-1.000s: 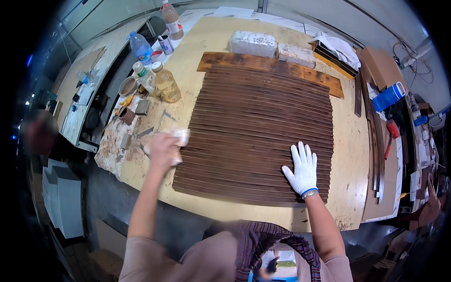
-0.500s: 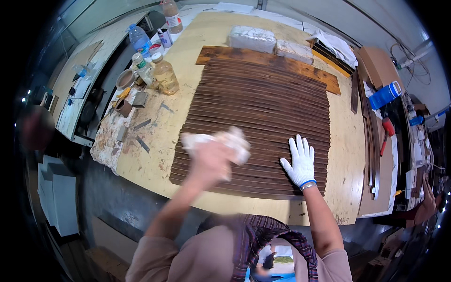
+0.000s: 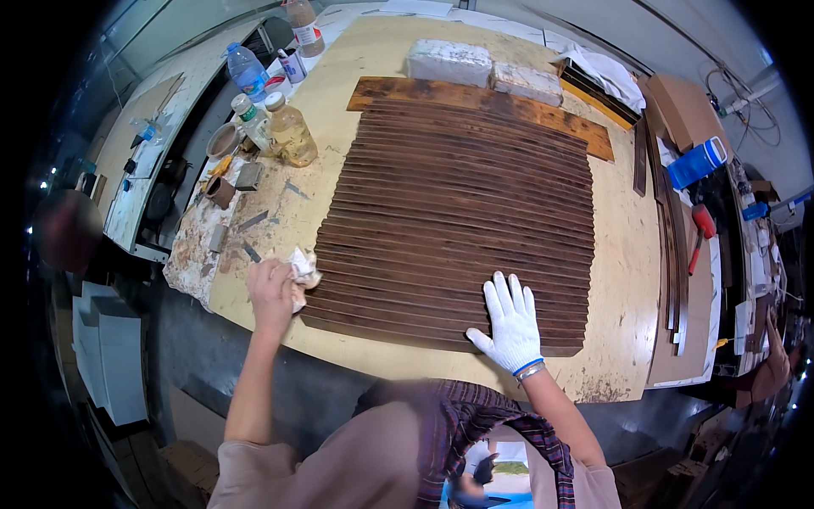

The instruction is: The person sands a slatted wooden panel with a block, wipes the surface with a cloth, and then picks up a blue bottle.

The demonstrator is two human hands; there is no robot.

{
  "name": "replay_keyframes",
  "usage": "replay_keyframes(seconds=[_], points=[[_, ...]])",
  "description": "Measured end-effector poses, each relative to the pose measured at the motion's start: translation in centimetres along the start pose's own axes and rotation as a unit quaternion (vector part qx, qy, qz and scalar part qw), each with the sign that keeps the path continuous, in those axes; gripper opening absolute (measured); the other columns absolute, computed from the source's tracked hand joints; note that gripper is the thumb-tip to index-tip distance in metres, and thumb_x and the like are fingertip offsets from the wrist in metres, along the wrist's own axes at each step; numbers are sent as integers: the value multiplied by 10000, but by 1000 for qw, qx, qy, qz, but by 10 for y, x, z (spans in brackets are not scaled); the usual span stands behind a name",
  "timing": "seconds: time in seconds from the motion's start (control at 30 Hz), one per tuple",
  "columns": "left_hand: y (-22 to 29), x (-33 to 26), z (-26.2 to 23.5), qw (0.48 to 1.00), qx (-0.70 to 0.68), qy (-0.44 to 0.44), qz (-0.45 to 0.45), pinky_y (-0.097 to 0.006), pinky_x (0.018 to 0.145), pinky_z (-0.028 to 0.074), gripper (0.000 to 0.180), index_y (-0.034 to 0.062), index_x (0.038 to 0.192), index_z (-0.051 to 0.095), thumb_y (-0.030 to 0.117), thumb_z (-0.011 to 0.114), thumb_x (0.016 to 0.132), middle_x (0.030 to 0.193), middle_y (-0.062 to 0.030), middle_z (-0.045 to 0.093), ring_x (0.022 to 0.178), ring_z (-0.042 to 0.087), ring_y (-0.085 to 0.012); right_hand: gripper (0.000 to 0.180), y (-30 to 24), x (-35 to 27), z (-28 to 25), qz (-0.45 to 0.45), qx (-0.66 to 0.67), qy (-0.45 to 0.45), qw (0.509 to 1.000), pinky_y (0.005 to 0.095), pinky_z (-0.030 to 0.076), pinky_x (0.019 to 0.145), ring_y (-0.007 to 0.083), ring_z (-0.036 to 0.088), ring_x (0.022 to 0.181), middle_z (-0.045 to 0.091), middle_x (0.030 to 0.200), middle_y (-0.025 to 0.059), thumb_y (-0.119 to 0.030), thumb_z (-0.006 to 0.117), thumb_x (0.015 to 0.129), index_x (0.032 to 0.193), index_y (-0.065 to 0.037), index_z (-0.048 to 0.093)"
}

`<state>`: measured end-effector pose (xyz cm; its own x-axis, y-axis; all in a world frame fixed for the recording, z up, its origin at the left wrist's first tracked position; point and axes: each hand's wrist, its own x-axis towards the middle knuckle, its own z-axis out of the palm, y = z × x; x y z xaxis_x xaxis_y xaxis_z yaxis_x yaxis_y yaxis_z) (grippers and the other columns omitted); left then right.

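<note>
**Two hands on the dark slats, a rag at the near left corner**

Nearest to the person, the right hand [image 3: 511, 327] in a white glove lies flat on the near edge of the dark wooden slats [image 3: 462, 212], its fingers [image 3: 500, 293] spread wide and pressing down on the wood. To the left, the bare left hand [image 3: 271, 293] sits at the near left corner of the slats with its fingers curled tight around a crumpled pale rag [image 3: 303, 267], which touches the ends of the nearest strips.

The slats lie side by side in a broad panel across the middle of the pale yellow surface [image 3: 619, 280], running left to right, row after row toward the far side. Just left of the rag hand is a stained white sheet [image 3: 191, 250] with small metal tools scattered on it. Farther along that left edge stand a small brown cup [image 3: 220, 191], a round dish [image 3: 224, 140], a jar of amber liquid [image 3: 291, 131] and, beyond it, a clear water bottle with a blue cap [image 3: 248, 72].

At the far end of the slats a brown plank [image 3: 475, 97] lies crosswise, with two whitish blocks [image 3: 483, 69] behind it. On the right side, well apart from the hands, long thin strips of wood [image 3: 670, 254] lie lengthwise, with a blue container [image 3: 697, 163] and a red-handled tool [image 3: 700, 225] near them.
</note>
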<state>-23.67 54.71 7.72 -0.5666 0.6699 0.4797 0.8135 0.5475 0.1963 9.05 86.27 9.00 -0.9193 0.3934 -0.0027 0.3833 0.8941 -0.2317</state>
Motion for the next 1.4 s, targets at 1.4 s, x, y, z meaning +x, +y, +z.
replay_keyframes(seconds=[1.4], points=[[-6,-16,2,999,-34,17,33,-443,831,452,216,112,946,725,32,702,747,975,-75,644,974,593,-311,903,-2,-3,6,0,1,19,1000,566,229,1234,421,310,1512,366,1630,207,-553,710,824,1522,-46,444]])
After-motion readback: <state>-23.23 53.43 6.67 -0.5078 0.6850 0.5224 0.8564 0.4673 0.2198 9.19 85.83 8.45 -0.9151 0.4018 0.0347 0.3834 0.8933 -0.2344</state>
